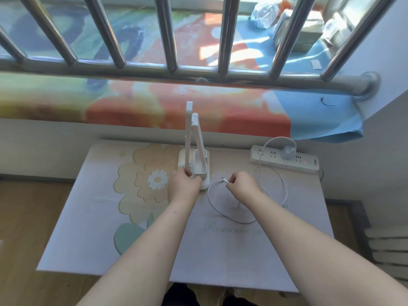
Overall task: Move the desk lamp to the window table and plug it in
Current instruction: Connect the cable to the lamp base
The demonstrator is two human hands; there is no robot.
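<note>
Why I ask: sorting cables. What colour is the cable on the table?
White; the cable shows best in the head view.

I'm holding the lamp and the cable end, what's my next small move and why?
Probably bring the right hand with the white cable's connector to the white desk lamp's base, which the left hand steadies; the grey adapter already sits in the white power strip.

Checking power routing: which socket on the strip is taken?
The far-row socket under the white adapter on the power strip: two bare sockets lie left of it, one right, toward the red light.
</note>
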